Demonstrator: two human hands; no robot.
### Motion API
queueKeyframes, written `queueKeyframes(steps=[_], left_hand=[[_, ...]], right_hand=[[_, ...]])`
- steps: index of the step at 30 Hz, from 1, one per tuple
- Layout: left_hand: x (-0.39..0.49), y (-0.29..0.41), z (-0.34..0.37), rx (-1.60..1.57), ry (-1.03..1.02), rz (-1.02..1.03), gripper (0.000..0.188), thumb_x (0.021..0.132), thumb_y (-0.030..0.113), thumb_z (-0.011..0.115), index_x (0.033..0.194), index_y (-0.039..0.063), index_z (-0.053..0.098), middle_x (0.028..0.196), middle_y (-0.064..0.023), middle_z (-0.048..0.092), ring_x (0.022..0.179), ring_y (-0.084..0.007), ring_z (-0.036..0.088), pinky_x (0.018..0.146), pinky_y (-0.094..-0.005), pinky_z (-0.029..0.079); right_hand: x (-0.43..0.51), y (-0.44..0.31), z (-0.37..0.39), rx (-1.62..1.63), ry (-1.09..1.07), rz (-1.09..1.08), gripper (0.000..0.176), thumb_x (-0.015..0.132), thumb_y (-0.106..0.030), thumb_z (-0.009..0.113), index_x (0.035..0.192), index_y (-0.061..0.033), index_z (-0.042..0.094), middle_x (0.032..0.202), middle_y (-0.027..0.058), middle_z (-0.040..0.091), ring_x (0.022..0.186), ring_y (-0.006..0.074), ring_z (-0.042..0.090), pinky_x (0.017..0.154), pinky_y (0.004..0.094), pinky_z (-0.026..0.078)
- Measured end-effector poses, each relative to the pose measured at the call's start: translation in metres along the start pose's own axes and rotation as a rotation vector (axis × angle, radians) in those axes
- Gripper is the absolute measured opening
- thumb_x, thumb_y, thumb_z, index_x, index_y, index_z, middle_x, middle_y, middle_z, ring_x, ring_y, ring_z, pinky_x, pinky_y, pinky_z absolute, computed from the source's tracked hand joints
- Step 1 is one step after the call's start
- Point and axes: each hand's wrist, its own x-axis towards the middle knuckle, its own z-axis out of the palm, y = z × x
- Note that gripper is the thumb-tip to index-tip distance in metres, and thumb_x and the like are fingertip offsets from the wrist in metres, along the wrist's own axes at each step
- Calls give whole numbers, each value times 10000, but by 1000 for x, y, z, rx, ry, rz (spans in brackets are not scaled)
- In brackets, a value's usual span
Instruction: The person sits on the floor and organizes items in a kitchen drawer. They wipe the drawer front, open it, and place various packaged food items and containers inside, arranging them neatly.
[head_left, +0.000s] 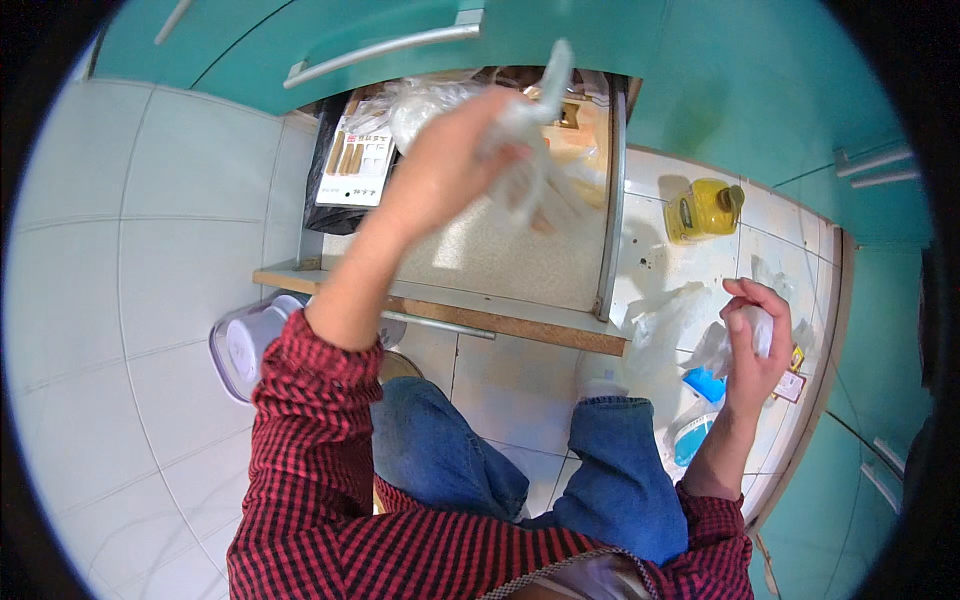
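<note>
My left hand is over an open drawer, gripping a bunched translucent plastic bag that is blurred and hangs partly below the fingers. More clear plastic and a white printed box lie in the drawer's left part, the box on a black bag. Packets in the back right of the drawer are partly hidden by the held bag. Off to the right above the tiled floor, my right hand has its fingers curled around crumpled thin white plastic.
A yellow liquid bottle is on the floor right of the drawer. Loose plastic film, a blue packet and a teal-and-white item lie nearer. A lilac plastic basin is at left. Green cabinets border the floor.
</note>
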Motion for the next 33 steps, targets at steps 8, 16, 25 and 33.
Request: queueKeyframes(steps=[8,16,25,33], left_hand=[[29,-139,50,465,99,79,963,743,6,784,1546,224,300,1467,-261,428,1343,-442,432,1110,-499,402],[18,-100,53,1059,-60,218,691,802,144,767,1433,195,491,1485,-98,441,1337,-322,456,1079,-453,421],[36,-218,50,919,-297,169,586,875,131,670,1433,87,496,1540,-106,414,1413,-328,388,1155,-410,356],[28,-152,30,818,-143,208,428,914,119,645,1337,174,611,1563,-130,396,1440,-356,373,1173,-468,319]], right_hand=[[-105,146,-87,-548,216,357,500,810,81,535,1279,-86,588,1048,118,657,1021,249,628,945,337,463],[-189,209,-122,-964,366,811,690,759,-397,838,1253,10,582,1243,225,630,1120,373,627,919,433,518],[-167,239,-98,-1035,210,1073,938,658,-558,862,1329,-9,506,1294,199,552,1108,363,636,875,471,554],[-148,218,-90,-1100,252,990,839,709,-532,835,1292,-9,536,1297,206,534,1099,383,637,865,475,558]])
